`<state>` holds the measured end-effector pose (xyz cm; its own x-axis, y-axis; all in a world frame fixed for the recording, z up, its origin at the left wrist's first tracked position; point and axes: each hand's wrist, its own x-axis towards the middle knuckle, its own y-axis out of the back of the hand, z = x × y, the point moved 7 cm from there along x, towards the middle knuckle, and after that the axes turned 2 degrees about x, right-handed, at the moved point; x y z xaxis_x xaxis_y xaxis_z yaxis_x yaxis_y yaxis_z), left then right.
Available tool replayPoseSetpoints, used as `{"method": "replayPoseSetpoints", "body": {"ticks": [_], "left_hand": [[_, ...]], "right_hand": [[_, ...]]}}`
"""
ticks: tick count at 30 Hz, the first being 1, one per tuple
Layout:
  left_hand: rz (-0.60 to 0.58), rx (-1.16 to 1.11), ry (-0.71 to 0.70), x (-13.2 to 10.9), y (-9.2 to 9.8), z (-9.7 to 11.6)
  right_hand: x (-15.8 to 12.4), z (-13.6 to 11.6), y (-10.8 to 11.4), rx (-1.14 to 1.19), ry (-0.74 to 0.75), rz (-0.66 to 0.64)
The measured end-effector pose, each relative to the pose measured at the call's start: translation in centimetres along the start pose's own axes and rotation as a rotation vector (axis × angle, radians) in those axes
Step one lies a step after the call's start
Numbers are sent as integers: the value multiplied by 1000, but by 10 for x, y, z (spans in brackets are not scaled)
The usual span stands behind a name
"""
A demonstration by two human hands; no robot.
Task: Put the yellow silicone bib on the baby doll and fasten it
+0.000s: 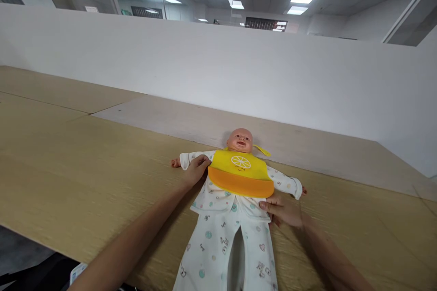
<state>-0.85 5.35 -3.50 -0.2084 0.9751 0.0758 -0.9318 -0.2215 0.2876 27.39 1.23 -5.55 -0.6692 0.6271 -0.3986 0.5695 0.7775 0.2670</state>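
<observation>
A baby doll lies on its back on the table with its arms spread. It wears a white printed shirt, matching white trousers and a yellow bib with a citrus slice print and an orange pocket. My left hand is closed, its fingers curled at the bib's side edge near the doll's armpit. Lower down on the other side, my right hand pinches the side of the shirt just below the pocket, thumb on top; its other fingers are partly hidden.
The wooden table spreads out around the doll. Behind it runs a grey-white board strip, then a low white wall with glass above. A yellow strap end sticks out beside the doll's neck.
</observation>
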Motion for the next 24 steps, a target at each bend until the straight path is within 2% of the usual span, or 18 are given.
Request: {"method": "replayPoseSetpoints", "body": {"ticks": [5,12,19,24], "left_hand": [[57,71,-124,0,7,11],[86,119,-69,-1,7,8],[100,138,-85,0,8,9],[111,156,-83,-2,9,11]], "right_hand": [[0,-9,2,-27,40,59],[3,-3,3,-5,60,72],[0,-9,5,-56,22,115],[3,-3,8,-66,-2,156]]}}
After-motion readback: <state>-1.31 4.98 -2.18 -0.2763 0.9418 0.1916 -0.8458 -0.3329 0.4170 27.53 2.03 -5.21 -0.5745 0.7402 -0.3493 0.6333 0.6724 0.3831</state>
